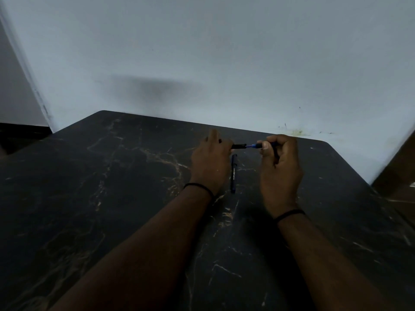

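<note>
Both hands are raised over the far part of a black marbled table point(112, 198). My left hand point(210, 162) pinches a short black pen part point(238, 146) at its left end. My right hand point(280, 167) pinches a dark pen piece with a blue tip point(254, 145) at its right end. The two pieces point at each other along one line and meet or nearly meet between the hands. A dark blue pen barrel with pale lettering point(233, 173) lies on the table between my wrists, pointing away from me.
A pale wall point(202, 52) rises right behind the table's far edge. A brown piece of furniture point(397, 176) stands past the table's right edge. Each wrist wears a thin black band.
</note>
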Demonstrator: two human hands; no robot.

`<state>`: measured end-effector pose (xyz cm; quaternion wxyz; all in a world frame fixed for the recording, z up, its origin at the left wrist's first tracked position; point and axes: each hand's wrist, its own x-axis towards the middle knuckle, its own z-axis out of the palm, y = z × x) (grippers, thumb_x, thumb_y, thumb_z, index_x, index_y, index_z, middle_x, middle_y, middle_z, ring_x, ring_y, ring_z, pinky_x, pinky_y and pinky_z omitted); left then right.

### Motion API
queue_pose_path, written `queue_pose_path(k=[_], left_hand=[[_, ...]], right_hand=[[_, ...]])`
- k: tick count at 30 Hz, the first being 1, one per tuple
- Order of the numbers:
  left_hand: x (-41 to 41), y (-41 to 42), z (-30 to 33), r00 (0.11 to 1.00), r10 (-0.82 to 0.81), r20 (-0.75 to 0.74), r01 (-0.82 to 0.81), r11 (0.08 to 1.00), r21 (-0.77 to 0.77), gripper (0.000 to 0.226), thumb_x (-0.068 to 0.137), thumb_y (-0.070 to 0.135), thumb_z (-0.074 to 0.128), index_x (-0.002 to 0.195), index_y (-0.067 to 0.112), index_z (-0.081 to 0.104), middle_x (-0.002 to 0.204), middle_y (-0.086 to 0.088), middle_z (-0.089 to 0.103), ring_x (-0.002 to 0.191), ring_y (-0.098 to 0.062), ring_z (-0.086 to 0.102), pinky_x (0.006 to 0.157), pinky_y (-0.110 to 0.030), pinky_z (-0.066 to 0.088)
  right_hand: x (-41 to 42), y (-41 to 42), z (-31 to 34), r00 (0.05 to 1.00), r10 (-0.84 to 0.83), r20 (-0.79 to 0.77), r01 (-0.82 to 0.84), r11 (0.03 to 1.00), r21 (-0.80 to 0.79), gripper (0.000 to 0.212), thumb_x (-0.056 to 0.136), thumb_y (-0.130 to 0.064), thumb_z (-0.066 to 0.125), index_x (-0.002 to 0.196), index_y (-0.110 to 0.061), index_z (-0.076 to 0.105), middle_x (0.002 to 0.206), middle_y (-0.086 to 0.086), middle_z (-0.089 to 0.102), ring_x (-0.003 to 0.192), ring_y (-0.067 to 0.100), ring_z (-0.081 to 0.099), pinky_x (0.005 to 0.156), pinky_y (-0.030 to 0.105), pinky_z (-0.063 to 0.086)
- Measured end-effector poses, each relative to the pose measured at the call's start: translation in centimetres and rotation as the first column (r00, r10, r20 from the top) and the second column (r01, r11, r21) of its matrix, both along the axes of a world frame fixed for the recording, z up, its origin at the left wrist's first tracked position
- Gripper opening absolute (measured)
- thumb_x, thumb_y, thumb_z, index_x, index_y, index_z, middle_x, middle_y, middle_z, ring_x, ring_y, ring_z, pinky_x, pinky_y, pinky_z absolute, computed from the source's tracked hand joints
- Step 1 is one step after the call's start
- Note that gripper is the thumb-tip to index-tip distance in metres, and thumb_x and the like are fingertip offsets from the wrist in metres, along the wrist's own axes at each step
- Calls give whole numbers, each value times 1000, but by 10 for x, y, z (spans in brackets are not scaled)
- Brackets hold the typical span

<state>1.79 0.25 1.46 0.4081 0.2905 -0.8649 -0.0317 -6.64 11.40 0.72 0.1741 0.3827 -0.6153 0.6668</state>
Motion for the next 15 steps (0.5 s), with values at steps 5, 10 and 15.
queue_pose_path(k=[5, 10, 15], left_hand=[[-1, 4, 1, 998, -44, 40, 45, 998, -34, 16, 96, 25, 54, 104, 19, 67, 101, -6, 52, 85, -21, 52, 59, -35, 46], [2, 3, 2, 998, -65, 19, 67, 992, -104, 16, 94, 26, 55, 96, 20, 70, 92, 0, 60, 85, -18, 52, 61, -30, 33], [0, 0, 2, 993, -115, 39, 118, 987, -113, 20, 94, 30, 53, 95, 21, 71, 86, 1, 61, 83, -18, 50, 66, -31, 31]], right_hand=[[-2, -1, -2, 999, -21, 44, 18, 998, 58, 4, 99, -30, 59, 100, -32, 57, 90, -15, 66, 86, 5, 66, 74, 15, 50], [-6, 2, -2, 989, -78, 126, 61, 990, 129, 18, 96, -41, 61, 81, -35, 53, 74, -7, 67, 73, 9, 65, 72, 36, 55], [-8, 8, 0, 978, -113, 178, 74, 974, 213, 39, 94, -55, 55, 77, -20, 52, 71, 7, 65, 67, 22, 62, 65, 37, 48]])
